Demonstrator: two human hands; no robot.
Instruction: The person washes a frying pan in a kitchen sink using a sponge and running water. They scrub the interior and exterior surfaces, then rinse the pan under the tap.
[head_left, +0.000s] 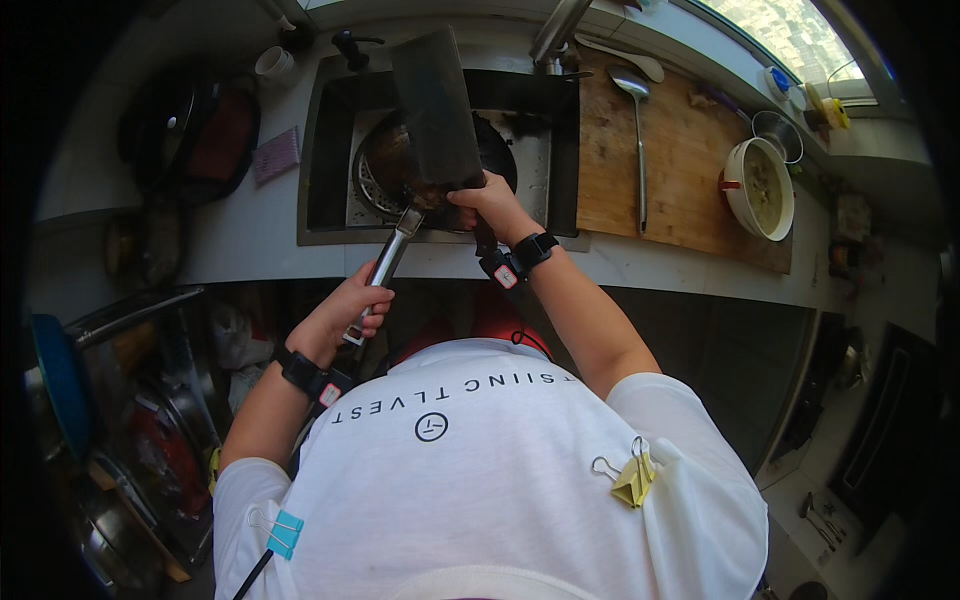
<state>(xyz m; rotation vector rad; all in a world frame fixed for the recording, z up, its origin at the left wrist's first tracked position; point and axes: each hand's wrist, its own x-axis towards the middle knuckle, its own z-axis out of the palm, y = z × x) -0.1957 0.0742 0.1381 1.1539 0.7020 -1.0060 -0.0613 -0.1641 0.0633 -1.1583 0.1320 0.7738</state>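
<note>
My left hand (352, 304) is closed round the metal handle of a dark wok-like pan (390, 161), which is tilted in the sink (325, 161). In my right hand (499, 206) is a wide-bladed cleaver (437, 105), gripped near the handle's upper end, its broad face over the pan and the blade's far end past the sink's back rim. The blade covers the middle of the pan. Beneath the pan, part of a perforated metal piece (373, 187) shows. Whether the cleaver touches the pan, I cannot tell.
Right of the sink, a wooden cutting board (690, 180) bears a metal spatula (640, 142), a pale spoon (630, 56) and a white pot (765, 187) with cloudy contents. The faucet (559, 34) stands behind the sink. At left are a purple cloth or sponge (277, 155) and stacked white cups (275, 63).
</note>
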